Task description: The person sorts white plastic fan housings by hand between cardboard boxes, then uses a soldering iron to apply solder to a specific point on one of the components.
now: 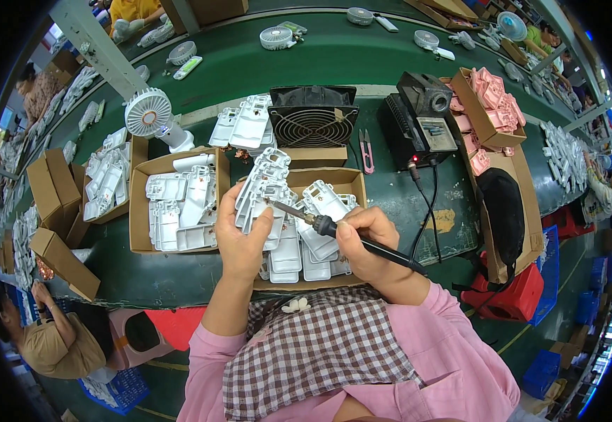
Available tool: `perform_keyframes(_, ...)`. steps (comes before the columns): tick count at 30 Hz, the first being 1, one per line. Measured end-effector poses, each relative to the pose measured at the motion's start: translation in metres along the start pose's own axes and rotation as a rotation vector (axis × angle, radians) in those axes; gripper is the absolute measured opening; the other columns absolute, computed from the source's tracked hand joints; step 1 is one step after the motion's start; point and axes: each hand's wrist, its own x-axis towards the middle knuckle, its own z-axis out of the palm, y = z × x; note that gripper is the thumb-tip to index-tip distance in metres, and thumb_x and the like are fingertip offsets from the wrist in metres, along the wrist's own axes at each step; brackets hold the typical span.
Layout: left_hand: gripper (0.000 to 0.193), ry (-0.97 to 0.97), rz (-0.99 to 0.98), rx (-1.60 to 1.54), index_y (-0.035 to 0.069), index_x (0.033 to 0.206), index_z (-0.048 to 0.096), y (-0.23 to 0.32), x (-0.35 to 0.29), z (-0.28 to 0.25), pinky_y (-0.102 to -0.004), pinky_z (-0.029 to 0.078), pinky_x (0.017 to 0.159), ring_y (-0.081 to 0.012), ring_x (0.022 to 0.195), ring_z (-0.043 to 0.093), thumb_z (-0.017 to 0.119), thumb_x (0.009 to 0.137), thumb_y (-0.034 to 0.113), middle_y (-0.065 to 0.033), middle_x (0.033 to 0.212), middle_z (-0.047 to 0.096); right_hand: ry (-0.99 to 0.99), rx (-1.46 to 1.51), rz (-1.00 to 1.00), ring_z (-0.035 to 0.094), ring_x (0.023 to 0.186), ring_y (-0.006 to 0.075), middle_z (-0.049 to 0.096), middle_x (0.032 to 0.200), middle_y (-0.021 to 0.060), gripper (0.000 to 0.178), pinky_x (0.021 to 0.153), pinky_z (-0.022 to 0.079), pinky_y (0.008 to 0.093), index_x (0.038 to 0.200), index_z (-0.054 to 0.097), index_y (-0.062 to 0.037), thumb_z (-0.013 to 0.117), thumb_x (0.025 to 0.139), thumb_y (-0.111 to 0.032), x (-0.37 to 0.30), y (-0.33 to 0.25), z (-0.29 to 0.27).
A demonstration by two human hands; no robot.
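My left hand (241, 243) grips a fanned bunch of white plastic casings (271, 167), the thumb pressed on the lower part. In my right hand (369, 246) is a soldering iron (396, 259), held like a pen by its black handle. Its metal tip points left and reaches the held casings near my left thumb; whether it touches them I cannot tell. Below both hands, a cardboard box (352, 179) contains more white casings (285, 259). Another cardboard box (137, 224) of similar casings stands to the left.
Behind my hands stands a black fan unit (313, 125), beside pink-handled snips (367, 156). A black soldering station (392, 119) sits to the right, its cable hanging near my right hand. Pink casings (490, 98) fill a box farther right. Small fans (276, 38) lie on the green conveyor (236, 60); co-workers sit around.
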Motion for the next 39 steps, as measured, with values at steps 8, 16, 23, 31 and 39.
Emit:
perform_keyframes(8,0.045,-0.007,-0.013,-0.022,-0.003,0.120,0.048,0.001,0.000,0.000,-0.0241,0.046,0.081,-0.0103,0.092,0.056,0.062,0.078,0.000,-0.0073,0.105,0.060,0.003,0.010,0.012,0.051,0.057,0.0072,0.060,0.068,0.0063,0.012,0.050,0.040,0.0224,0.084,0.053,-0.0020,0.064,0.086,-0.006,-0.001,0.001,0.000)
perform_keyframes(16,0.055,0.008,0.023,-0.176,0.000,0.125,0.039,0.003,0.001,0.003,-0.0267,0.046,0.085,-0.0136,0.096,0.057,0.066,0.078,0.001,-0.0095,0.109,0.057,0.043,0.120,-0.010,0.050,0.060,0.0084,0.060,0.074,0.0092,0.012,0.053,0.041,0.0228,0.088,0.050,-0.0009,0.061,0.088,-0.006,-0.007,0.002,-0.006)
perform_keyframes(23,0.040,0.061,-0.053,-0.310,0.001,0.123,0.040,0.001,0.004,0.006,-0.0272,0.049,0.079,-0.0142,0.090,0.058,0.057,0.087,0.003,-0.0089,0.106,0.058,0.064,0.121,-0.056,0.051,0.061,0.0086,0.060,0.075,0.0094,0.012,0.054,0.042,0.0226,0.090,0.050,-0.0010,0.061,0.087,-0.005,-0.007,0.001,-0.005)
perform_keyframes(31,0.030,0.101,-0.069,-0.155,-0.001,0.114,0.043,0.001,0.006,0.008,-0.0247,0.050,0.049,-0.0132,0.061,0.059,0.056,0.087,0.003,-0.0100,0.090,0.061,0.006,0.008,-0.073,0.052,0.059,0.0082,0.060,0.071,0.0074,0.011,0.052,0.041,0.0226,0.086,0.052,-0.0013,0.063,0.085,-0.004,0.000,-0.001,-0.001)
perform_keyframes(39,0.031,0.102,-0.136,-0.179,-0.001,0.112,0.043,0.002,0.004,0.005,-0.0241,0.052,0.043,-0.0139,0.057,0.061,0.059,0.085,-0.001,-0.0112,0.088,0.062,-0.063,-0.139,-0.057,0.049,0.057,0.0065,0.056,0.071,0.0058,0.012,0.049,0.039,0.0219,0.085,0.048,-0.0016,0.060,0.088,-0.004,0.002,-0.001,0.000)
